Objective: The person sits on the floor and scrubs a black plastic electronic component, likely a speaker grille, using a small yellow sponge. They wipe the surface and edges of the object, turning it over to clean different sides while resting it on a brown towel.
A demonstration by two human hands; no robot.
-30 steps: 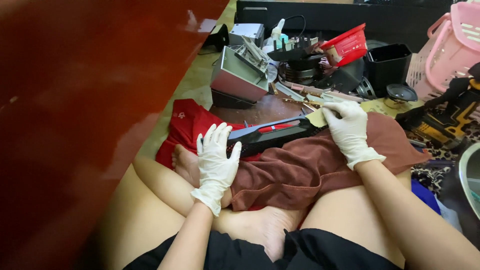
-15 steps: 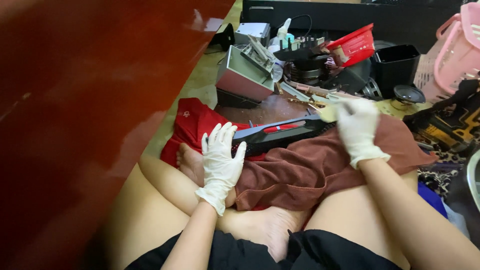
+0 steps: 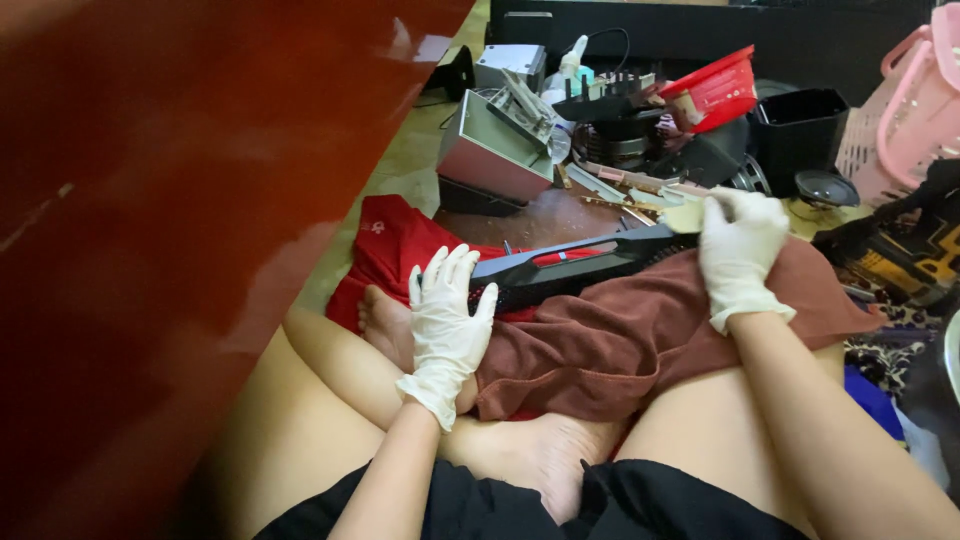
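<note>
I sit cross-legged on the floor in white gloves. A long black device (image 3: 570,268) with a red strip lies across a brown cloth (image 3: 600,345) on my lap. My left hand (image 3: 448,320) rests flat on the device's left end, fingers spread, gripping nothing. At the device's right end, my right hand (image 3: 740,250) is closed on a small pale pad (image 3: 683,215) and presses it against the device. A red cloth (image 3: 390,245) lies under the brown one, beside my foot.
A glossy red-brown wooden panel (image 3: 180,200) fills the left side. Beyond my knees lie a grey metal box (image 3: 490,155), a red basket (image 3: 715,90), a black bin (image 3: 800,125), a pink basket (image 3: 905,100) and a yellow-black power tool (image 3: 900,250).
My right hand has slid a little to the right along the device, with its fingers curled down over the pale pad. The left hand has stayed on the device's left end.
</note>
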